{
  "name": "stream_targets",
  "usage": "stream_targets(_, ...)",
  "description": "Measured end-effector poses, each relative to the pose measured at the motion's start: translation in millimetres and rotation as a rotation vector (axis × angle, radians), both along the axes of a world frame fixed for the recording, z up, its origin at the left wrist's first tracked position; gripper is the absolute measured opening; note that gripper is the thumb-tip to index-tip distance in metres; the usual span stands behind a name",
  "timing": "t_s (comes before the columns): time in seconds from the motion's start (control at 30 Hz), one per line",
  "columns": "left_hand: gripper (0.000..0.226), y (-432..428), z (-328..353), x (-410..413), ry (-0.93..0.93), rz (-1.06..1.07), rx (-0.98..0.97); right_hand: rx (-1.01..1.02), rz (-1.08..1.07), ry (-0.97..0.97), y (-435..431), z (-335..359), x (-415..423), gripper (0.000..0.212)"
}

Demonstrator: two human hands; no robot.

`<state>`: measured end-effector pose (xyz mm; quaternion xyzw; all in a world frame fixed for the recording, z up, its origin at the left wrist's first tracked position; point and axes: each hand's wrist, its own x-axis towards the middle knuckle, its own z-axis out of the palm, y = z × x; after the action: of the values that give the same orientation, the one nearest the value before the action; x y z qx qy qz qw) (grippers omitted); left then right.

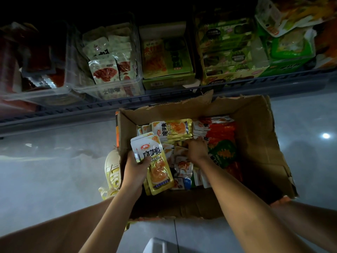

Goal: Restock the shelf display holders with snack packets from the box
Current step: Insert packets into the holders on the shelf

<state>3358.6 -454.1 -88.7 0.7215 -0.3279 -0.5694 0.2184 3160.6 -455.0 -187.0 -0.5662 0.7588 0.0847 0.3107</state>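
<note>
Packets (155, 161) look light, slick and floppy; left hand (135, 169) pinches a stack at its edge, right hand (197, 147) digs among loose ones in the box (255, 143), its grasp hidden.

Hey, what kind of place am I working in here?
Probably a small shop or snack aisle: a shelf lined with clear display holders of packaged snacks, and a torn cardboard box of packets on the tiled floor for restocking.
</note>
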Motion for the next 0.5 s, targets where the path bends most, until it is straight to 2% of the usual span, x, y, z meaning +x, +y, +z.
stream_targets(0.17,0.033,-1.7,6.2,-0.9,-0.001,0.004,0.001,0.0,-0.095,-0.147,2.2,14.4,-10.7,0.015)
stream_targets(0.33,0.032,-2.4,25.8,-3.1,-0.045,-0.004,-0.037,-0.021,-0.445,-0.534,2.6,54.6,-15.3,0.024)
stream_targets(0.5,0.028,-1.0,65.0,-8.1,-0.015,-0.039,-0.114,-0.281,-0.689,-0.739,7.1,117.7,-21.3,0.018)
